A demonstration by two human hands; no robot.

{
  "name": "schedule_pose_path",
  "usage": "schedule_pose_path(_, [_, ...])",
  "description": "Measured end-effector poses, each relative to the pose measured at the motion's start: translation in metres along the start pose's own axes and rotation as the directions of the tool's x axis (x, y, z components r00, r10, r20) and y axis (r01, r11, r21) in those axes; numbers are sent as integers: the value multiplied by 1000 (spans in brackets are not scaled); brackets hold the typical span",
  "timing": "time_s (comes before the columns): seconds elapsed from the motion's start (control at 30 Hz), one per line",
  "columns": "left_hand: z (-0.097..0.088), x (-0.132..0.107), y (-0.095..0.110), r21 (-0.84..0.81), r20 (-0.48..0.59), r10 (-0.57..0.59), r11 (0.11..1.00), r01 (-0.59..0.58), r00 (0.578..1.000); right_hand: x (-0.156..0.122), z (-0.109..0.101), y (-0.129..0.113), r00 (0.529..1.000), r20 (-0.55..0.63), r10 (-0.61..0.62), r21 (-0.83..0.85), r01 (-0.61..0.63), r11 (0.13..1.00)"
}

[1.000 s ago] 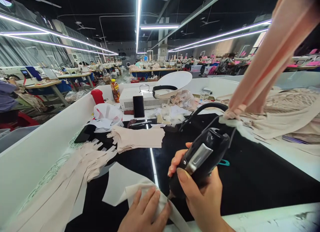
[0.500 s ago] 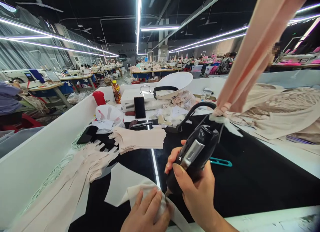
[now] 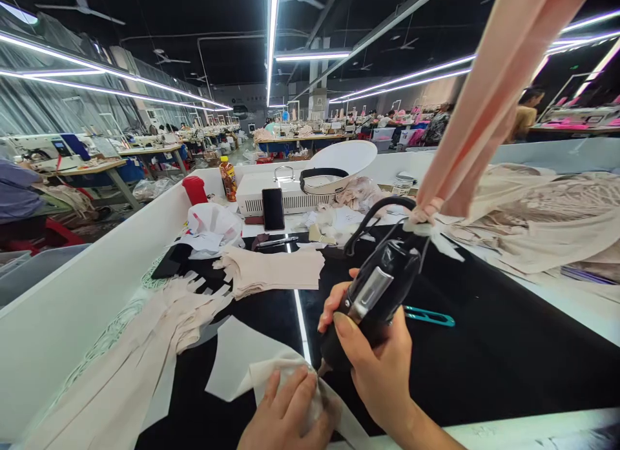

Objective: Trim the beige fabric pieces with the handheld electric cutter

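Note:
My right hand [image 3: 375,366] is wrapped around a black handheld power tool [image 3: 372,295] with a metal plate on its side. The tool tilts down to the left, its narrow metal tip close to my left fingers. A black cord leaves its upper end, where a peach fabric strip [image 3: 477,121] is knotted. My left hand [image 3: 290,408] grips a cream fabric piece [image 3: 271,372] against the black tabletop [image 3: 465,366], fingers curved over a fold, thumb blurred. Under and beside that fold lies a flat white piece [image 3: 235,356]. The exact contact of tip and fabric is hidden.
Stacked beige fabric pieces [image 3: 274,269] lie ahead, and long beige strips [image 3: 140,347] at left. A teal thread snipper [image 3: 429,316] rests right of the tool. Behind stand a phone [image 3: 273,209], a white box [image 3: 252,195] and a bottle [image 3: 227,179]. Beige fabric [image 3: 547,217] is heaped at right.
The view has shifted slightly. My left hand and the fabric sit a little further right in the picture, and the tool a little further left. Both grips stay the same.

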State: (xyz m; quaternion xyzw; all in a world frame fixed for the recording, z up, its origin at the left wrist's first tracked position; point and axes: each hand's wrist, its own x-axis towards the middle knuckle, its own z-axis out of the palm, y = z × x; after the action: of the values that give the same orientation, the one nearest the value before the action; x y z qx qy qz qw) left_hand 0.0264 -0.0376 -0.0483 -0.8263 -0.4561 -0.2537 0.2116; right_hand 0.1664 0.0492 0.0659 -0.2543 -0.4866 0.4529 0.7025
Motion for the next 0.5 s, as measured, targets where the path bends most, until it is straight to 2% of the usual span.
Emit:
schedule_pose_path(0.13, [0, -1, -5, 4, 1, 14, 1000, -14, 1000, 2, 2, -2, 1000, -5, -2, -45, 2, 999])
schedule_pose_path(0.2, [-4, 2, -13, -12, 8, 65, 998, -65, 998, 3, 2, -1, 1000, 8, -9, -60, 9, 998])
schedule_pose_path(0.3, [-13, 12, -30, -111, 74, 156, 983, -148, 985, 6, 1, 3, 1000, 12, -9, -84, 10, 996])
schedule_pose_path(0.37, [-16, 18, -41, -185, 111, 172, 971, -149, 979, 9, 0, 7, 1000, 27, 4, -93, -2, 996])
schedule_pose_path(0.4, [-14, 19, -46, -199, 97, 158, 970, -136, 983, 11, -1, 10, 999, 33, 3, -107, 1, 994])
schedule_pose_path(0.5, [-1, 19, -59, -202, -45, 109, 973, -116, 993, 21, -4, 17, 998, 30, -47, -176, 51, 983])
